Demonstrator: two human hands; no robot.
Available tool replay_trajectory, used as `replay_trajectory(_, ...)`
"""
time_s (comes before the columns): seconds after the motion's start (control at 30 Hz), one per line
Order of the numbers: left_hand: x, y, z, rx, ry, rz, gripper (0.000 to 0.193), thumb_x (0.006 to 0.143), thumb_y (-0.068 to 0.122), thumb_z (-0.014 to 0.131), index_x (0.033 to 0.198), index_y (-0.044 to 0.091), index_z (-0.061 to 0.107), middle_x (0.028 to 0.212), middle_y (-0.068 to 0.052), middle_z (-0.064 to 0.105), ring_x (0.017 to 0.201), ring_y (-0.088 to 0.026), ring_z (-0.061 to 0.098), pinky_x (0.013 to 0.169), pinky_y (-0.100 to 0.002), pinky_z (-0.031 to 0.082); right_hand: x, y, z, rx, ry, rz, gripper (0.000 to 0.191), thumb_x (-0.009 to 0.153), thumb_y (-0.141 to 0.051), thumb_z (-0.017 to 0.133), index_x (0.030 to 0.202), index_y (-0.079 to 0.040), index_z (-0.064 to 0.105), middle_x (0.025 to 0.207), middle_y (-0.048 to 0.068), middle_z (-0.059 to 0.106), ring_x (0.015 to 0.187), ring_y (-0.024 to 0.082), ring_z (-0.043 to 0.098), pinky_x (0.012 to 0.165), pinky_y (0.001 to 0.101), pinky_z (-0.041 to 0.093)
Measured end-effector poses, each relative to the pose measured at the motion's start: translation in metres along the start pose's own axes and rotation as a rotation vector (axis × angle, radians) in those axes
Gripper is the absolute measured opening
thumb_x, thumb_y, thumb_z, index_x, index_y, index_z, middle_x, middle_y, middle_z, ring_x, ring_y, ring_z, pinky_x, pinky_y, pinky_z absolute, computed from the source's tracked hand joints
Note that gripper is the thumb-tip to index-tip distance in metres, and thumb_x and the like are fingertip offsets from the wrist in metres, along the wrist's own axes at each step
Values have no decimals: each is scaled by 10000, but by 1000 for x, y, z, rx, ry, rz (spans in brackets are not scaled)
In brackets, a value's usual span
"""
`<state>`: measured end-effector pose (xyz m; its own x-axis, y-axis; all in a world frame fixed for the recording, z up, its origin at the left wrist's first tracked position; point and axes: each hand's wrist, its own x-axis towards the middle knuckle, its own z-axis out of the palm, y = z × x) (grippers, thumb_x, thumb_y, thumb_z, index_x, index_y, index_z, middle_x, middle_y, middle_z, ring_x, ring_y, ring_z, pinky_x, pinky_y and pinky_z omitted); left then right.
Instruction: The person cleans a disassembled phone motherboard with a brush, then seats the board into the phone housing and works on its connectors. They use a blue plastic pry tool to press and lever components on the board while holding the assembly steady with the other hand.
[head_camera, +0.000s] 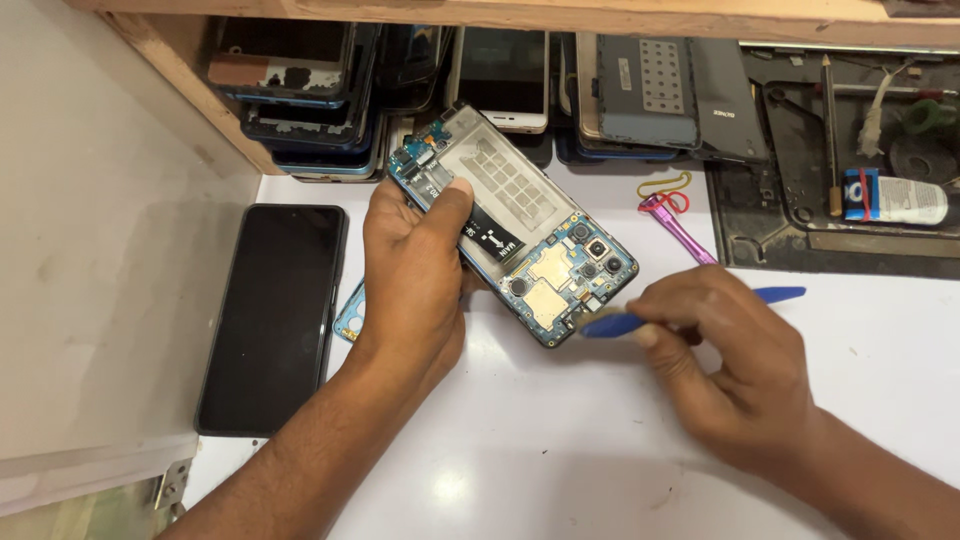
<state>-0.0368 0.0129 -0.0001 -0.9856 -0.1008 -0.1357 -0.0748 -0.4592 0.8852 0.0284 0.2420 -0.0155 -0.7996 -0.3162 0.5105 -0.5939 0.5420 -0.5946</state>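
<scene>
Here the left hand (415, 265) is clamped round an opened phone (515, 220), held tilted above the white table (560, 440) just in front of the stacked phones (300, 90), while the right hand (730, 365), near its lower end, pinches a blue pry tool (625, 322) whose tip touches the circuit board.

both forearms were bare from the lower edge of the picture up to the wrists, with no sleeve, cuff or glove in view. the left hand (415, 265) wore no ring, watch or band that showed; its thumbnail was short and plain. the right hand (725, 365) was likewise bare, with no ring on the fingers that showed and nothing round the wrist. fine dark hair showed along both forearms. the knuckles and finger joints were creased. no tape, plaster or marking appeared on either hand, and no other part of the person showed.
</scene>
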Motion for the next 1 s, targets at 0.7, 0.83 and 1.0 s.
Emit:
replay_trajectory(0.7, -1, -11, -1, 9, -36, 153, 242, 998, 25, 505, 1225, -24, 441, 1121, -163, 667, 970, -150, 693, 854, -322, 617, 2, 10, -5, -76, 75, -20, 134, 965, 25, 699, 1095, 1, 680, 1106, 119, 640, 912, 138, 641, 734, 241, 533)
replay_trajectory(0.83, -4, -10, 1, 58, -7, 107, 239, 980, 34, 512, 1201, -24, 442, 1103, -161, 664, 935, -152, 702, 793, -315, 631, 1, 6, 0, -87, 28, -64, 171, 901, 48, 728, 1061, 3, 688, 1081, 122, 622, 831, 118, 609, 708, 258, 510)
replay_trajectory(1.0, -6, -8, 4, 85, -5, 52, 233, 967, 47, 519, 1172, -23, 432, 1066, -176, 666, 881, -167, 715, 722, -326, 637, 1, 2, 3, -41, -1, -74, 185, 890, 78, 725, 1051, -5, 686, 1091, 125, 581, 815, 109, 631, 665, 228, 521)
